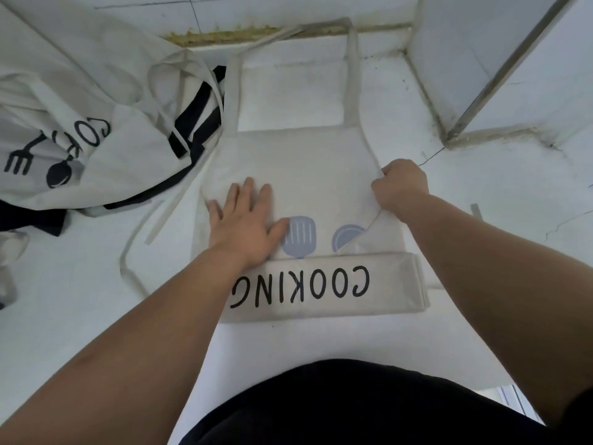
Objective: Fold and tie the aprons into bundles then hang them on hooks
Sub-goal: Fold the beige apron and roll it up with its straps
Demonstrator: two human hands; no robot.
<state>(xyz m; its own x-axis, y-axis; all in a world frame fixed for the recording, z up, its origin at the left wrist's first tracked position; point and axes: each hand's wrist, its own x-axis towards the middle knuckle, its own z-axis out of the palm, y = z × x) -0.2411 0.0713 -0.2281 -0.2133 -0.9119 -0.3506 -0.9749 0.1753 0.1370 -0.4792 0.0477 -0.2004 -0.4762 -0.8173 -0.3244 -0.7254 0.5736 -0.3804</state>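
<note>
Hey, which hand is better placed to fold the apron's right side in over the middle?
Right, probably. The right hand grips the apron by its right edge, which is partly turned inward. The left hand lies flat on the cloth near the middle, pinning it.

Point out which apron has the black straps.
The crumpled apron heaped at the left: its straps are black. The flat apron pressed by the left hand has pale beige straps.

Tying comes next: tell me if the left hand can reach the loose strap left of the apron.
Probably yes: the left hand presses flat on the apron, and the loose strap lies uncovered just beside it.
</note>
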